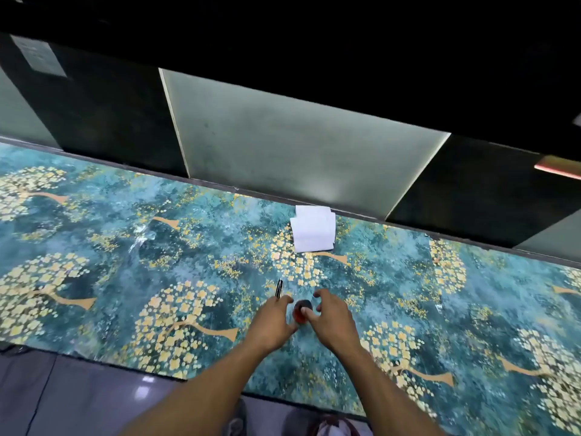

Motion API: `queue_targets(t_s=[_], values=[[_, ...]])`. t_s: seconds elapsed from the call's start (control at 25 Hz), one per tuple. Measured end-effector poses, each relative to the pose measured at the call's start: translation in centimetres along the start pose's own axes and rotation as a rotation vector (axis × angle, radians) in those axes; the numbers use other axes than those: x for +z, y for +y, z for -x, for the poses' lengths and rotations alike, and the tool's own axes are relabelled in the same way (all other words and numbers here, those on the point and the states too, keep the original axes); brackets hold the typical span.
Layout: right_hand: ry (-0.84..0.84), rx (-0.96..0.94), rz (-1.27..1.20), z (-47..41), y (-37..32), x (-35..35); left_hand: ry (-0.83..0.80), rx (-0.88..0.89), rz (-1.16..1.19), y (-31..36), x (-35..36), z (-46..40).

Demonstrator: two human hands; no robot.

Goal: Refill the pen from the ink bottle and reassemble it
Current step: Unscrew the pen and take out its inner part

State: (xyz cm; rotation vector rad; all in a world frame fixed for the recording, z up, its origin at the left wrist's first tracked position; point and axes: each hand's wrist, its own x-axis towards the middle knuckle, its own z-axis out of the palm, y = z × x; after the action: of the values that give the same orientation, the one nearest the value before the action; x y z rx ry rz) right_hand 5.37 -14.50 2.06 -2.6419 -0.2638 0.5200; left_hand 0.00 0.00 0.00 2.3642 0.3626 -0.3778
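A small ink bottle [300, 315] with a reddish body and a dark cap stands on the patterned tabletop, between my two hands. My left hand [273, 322] cups its left side, with the thumb against the base and the fingers curled near the cap. My right hand [330, 319] comes in from the right. Its thumb lies across the bottle, and its fingers curl over the far side of the cap. A slim black pen [279, 288] lies on the table just beyond my left fingertips, and neither hand touches it.
A folded white tissue [313, 228] lies near the table's far edge. The teal cloth with gold flowers [157, 247] covers the whole table. Behind it is a dark wall with pale panels [283, 146]. Floor and my shoes show at the near edge.
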Motion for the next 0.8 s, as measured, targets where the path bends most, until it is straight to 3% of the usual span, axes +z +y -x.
queue_targets(t_s=[0.36, 0.52, 0.8], values=[[0.048, 0.140, -0.016, -1.3, -1.4, 1.6, -0.041, 0.015, 0.017, -0.7, 1.2, -3.4], [0.052, 0.068, 0.029, -1.7, -1.4, 1.5, -0.043, 0.018, 0.007, -0.7, 1.3, -4.0], [-0.103, -0.112, 0.169, -2.3, -1.5, 0.6, -0.065, 0.008, 0.005, -0.5, 1.2, -3.8]])
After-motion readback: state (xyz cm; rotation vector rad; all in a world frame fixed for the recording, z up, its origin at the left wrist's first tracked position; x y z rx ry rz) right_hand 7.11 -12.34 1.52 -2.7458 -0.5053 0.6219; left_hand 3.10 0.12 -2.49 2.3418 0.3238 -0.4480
